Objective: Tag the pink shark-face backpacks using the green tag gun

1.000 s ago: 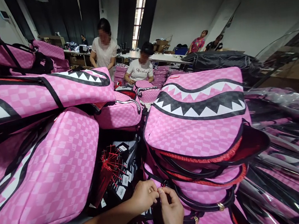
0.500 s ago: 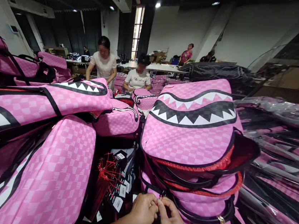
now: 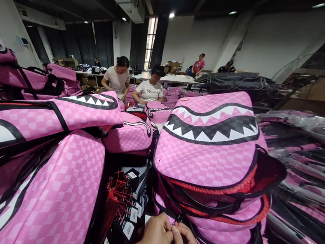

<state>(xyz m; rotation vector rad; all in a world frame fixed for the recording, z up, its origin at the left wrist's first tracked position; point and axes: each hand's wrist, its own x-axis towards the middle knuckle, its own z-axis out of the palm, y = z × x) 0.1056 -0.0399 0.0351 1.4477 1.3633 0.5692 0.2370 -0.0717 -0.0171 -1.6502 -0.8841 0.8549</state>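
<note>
My left hand (image 3: 156, 234) and my right hand (image 3: 186, 241) meet at the lower middle, fingertips pinched together. Between them shows a bit of thin red string (image 3: 178, 225), close to a small black fitting on the bag pile; its finer detail is too small to make out. Just beyond is a stack of pink checkered bags (image 3: 208, 163), the top one printed with a black-and-white shark mouth. Left of my hands lies a bunch of black hang tags (image 3: 128, 229) with white barcode labels and a spray of red strings (image 3: 111, 189).
Pink bags (image 3: 56, 196) lean and pile up on the left. Plastic-wrapped bags (image 3: 312, 175) lie at the right. Two people in light shirts (image 3: 150, 90) work beyond the stack, another person in a pink top (image 3: 198, 67) farther back.
The view has tilted slightly upward, so the scene sits a little lower. My hands keep their pinch at nearly the same spot. One person in the background leans further forward.
</note>
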